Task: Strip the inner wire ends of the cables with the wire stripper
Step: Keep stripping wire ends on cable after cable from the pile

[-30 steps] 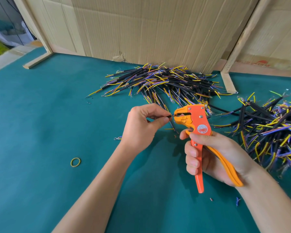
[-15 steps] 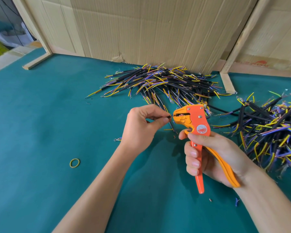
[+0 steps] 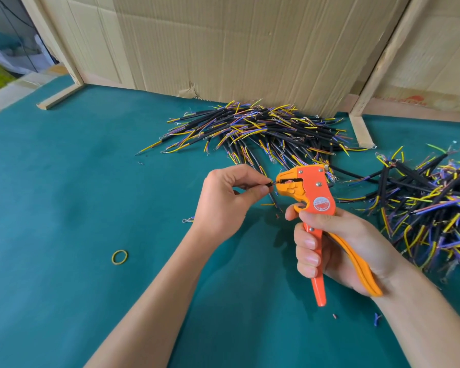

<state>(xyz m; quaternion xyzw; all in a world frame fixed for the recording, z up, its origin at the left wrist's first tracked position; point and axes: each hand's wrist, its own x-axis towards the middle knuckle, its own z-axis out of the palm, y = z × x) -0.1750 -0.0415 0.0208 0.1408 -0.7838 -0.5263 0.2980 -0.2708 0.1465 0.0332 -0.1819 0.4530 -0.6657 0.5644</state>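
Observation:
My left hand [image 3: 223,200] pinches a short black cable [image 3: 348,184] between thumb and fingers; only its tip shows, poking out to the right. The tip sits at the jaws of the orange wire stripper [image 3: 307,193]. My right hand [image 3: 337,248] grips the stripper's two handles from below, head pointing up and left. Most of the cable is hidden in my left fist; its far end [image 3: 187,220] peeks out on the left.
A heap of black cables [image 3: 255,131] with yellow and purple inner wires lies against the cardboard wall [image 3: 237,43]. A second heap [image 3: 430,205] fills the right side. A yellow rubber band [image 3: 119,257] and small insulation scraps [image 3: 377,318] lie on the green table [image 3: 64,181].
Both hands stay close together; the cable tip has stayed at the stripper's jaws. The view has shifted slightly.

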